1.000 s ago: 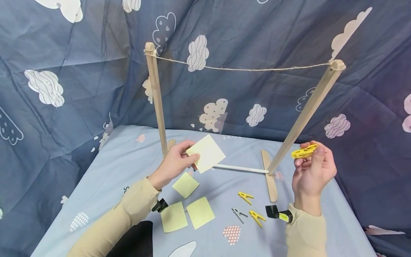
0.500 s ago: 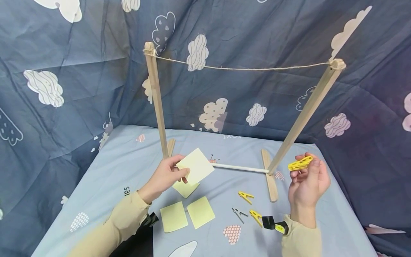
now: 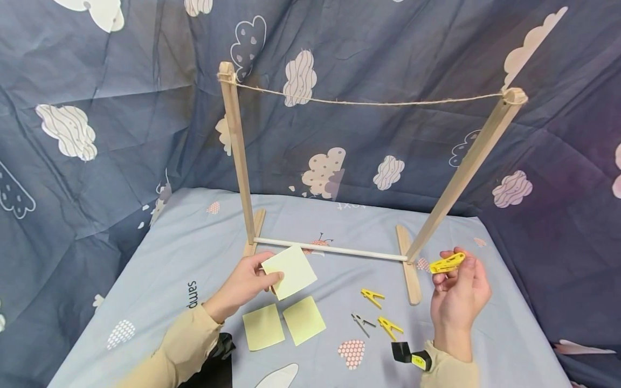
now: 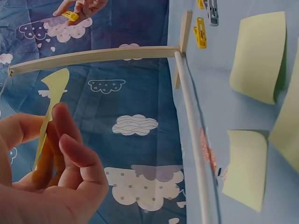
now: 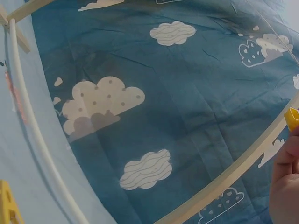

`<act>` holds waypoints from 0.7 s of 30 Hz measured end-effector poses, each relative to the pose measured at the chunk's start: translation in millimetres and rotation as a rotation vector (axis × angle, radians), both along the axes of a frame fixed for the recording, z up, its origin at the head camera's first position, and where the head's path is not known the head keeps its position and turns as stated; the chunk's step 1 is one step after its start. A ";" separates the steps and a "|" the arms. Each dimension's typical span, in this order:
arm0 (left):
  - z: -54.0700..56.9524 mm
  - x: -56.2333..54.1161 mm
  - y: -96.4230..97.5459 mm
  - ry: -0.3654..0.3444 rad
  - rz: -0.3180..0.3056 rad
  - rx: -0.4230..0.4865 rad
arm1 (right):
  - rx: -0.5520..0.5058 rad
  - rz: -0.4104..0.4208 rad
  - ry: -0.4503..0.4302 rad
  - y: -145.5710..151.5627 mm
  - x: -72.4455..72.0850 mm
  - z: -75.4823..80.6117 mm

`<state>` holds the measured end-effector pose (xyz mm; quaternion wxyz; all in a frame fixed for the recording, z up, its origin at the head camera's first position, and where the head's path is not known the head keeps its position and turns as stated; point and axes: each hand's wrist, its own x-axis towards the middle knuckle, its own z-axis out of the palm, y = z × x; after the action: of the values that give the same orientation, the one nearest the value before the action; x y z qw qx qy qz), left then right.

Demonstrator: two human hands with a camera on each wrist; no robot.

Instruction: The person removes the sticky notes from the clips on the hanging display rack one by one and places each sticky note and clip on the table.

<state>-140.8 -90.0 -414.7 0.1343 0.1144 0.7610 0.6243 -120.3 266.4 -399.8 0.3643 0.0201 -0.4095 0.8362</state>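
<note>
My left hand [image 3: 242,283] pinches a pale yellow sticky note [image 3: 292,272] between thumb and fingers, above the bed-like cloth. In the left wrist view that sticky note [image 4: 55,91] shows nearly edge-on, its top bent over. My right hand [image 3: 458,302] holds a yellow clothespin [image 3: 447,263] by thumb and fingers, to the right of the wooden stand; only an end of the clothespin [image 5: 293,118] shows in the right wrist view. Two sticky notes lie below my left hand, one left [image 3: 263,327] and one right [image 3: 304,320]. The left wrist view also shows a third lying note [image 4: 246,169].
A wooden stand has a left post [image 3: 237,145], a right post [image 3: 463,175], a white bottom rod [image 3: 349,251] and a twine line [image 3: 364,103] strung across the top. Two yellow clothespins [image 3: 372,298] and a grey clothespin [image 3: 361,324] lie on the light blue cloth [image 3: 160,269].
Both hands have come down toward the cloth and slightly left, the left with its sticky note and the right with its clothespin. The held note now covers the farthest lying one in the head view.
</note>
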 end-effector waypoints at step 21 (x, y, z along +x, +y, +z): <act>-38.6 13.1 -1.8 -0.023 -0.143 -0.157 | 0.018 0.013 -0.440 4.2 21.9 -46.8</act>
<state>-127.7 -91.8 -453.4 0.1958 0.1502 0.7958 0.5531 -98.4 270.7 -446.6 0.2607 -0.1571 -0.4865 0.8189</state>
